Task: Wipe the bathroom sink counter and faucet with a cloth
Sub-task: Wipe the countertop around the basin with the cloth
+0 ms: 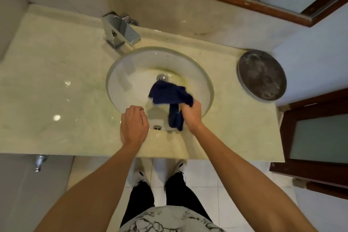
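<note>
Dim, warm indoor light with a yellow-green cast, seen through a wide-angle lens.

Two small bright glare spots sit on the glossy table (56,84) at about 9 o'clock, so light falls from above. The chrome faucet (120,30) at 11 o'clock shows hard reflections. Soft shadows lie in the sink (122,73) under each hand. Straight edges bow toward the frame borders, strongly at 2 and 4 o'clock. Detail is slightly soft throughout; the forearms at 6 o'clock are blurred.
</note>
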A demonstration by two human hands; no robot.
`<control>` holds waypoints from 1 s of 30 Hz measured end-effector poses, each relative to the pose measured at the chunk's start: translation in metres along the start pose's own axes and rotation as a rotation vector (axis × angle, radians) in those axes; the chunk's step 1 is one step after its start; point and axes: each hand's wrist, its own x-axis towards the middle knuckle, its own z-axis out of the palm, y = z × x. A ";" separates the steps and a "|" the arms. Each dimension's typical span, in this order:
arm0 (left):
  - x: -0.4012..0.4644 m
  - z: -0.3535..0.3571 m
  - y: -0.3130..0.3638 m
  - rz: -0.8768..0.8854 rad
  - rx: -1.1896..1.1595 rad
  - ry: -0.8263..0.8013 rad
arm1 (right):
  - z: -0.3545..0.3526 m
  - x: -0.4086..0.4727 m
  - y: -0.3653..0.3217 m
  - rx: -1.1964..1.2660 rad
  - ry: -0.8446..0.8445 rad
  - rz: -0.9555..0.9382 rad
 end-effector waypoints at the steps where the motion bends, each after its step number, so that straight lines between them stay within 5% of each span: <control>1: 0.001 0.000 0.000 -0.003 0.003 0.005 | -0.008 0.006 -0.010 0.085 0.022 0.029; 5: 0.004 0.002 -0.002 0.010 0.069 -0.004 | -0.055 0.038 -0.039 0.144 0.201 -0.053; 11: 0.004 0.003 -0.002 0.024 0.124 -0.025 | -0.119 0.113 -0.041 -0.432 0.427 -0.239; 16: 0.004 0.005 -0.004 0.026 0.112 -0.005 | -0.115 0.176 -0.039 -0.625 0.512 -0.104; 20: 0.004 0.007 -0.003 0.001 0.135 -0.020 | -0.073 0.206 -0.035 -0.629 0.414 -0.048; 25: 0.005 0.008 -0.003 0.001 0.150 -0.009 | -0.014 0.220 -0.048 -0.616 0.200 -0.259; 30: 0.004 0.007 0.000 -0.019 0.151 0.006 | 0.028 0.197 -0.078 -0.040 -0.209 -0.082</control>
